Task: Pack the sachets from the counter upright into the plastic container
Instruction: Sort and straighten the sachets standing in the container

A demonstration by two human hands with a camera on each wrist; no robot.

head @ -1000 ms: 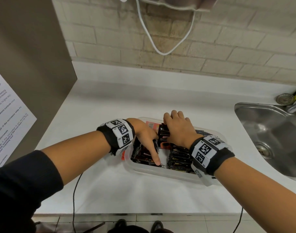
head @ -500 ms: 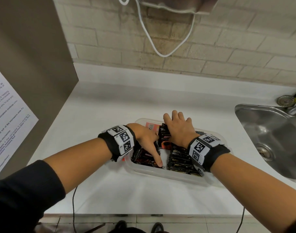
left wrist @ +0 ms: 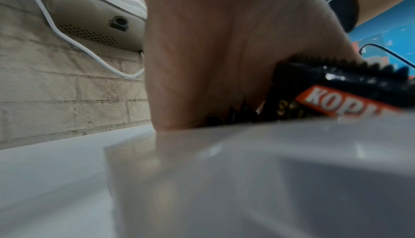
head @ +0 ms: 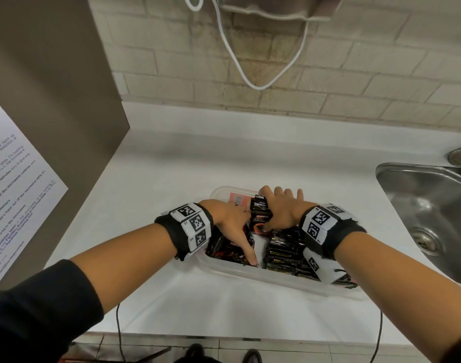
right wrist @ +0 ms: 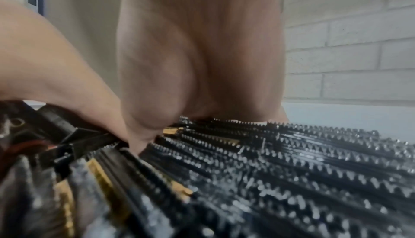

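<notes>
Sachets stand best if the right hand, clasping the far stack, keeps pressing while the left hand, fingers extended, props leaning ones inside the plastic container.

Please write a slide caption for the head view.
Both hands arrange black sachets in the plastic container.

free: bare white counter left of and behind the clear plastic container | blocked: container packed with black serrated-edge sachets (both hands inside it) | right: steel sink | left: brown panel | overhead: hanging white cable
</notes>
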